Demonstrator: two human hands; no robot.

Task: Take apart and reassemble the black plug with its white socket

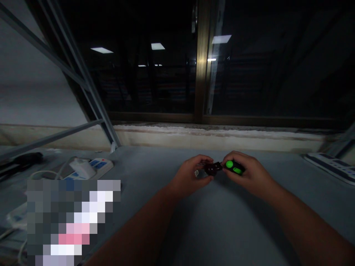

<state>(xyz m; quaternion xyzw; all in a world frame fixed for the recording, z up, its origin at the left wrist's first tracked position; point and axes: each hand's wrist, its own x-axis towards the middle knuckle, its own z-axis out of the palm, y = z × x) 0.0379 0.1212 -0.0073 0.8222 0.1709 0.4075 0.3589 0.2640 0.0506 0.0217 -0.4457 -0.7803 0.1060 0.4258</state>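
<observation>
In the middle of the head view, my left hand [188, 175] curls its thumb and fingers round a small, shiny dark piece [211, 169]. A narrow dark end of it points right, toward my other hand. My right hand [252, 168] grips a small black object with bright green round and oval patches [234, 167]. The two dark things meet or nearly meet between my hands; whether they are joined I cannot tell. Their exact kind is too dim to make out. Both hands are just above the grey tabletop [208, 221].
On the left lie a white power strip [104, 166] with a white plug adapter [83, 168], cables and a black item [30, 159]. A blurred-out patch [72, 221] covers the lower left. Another white strip [332, 166] lies at right. Behind stand a metal frame [97, 107] and a dark window [152, 85].
</observation>
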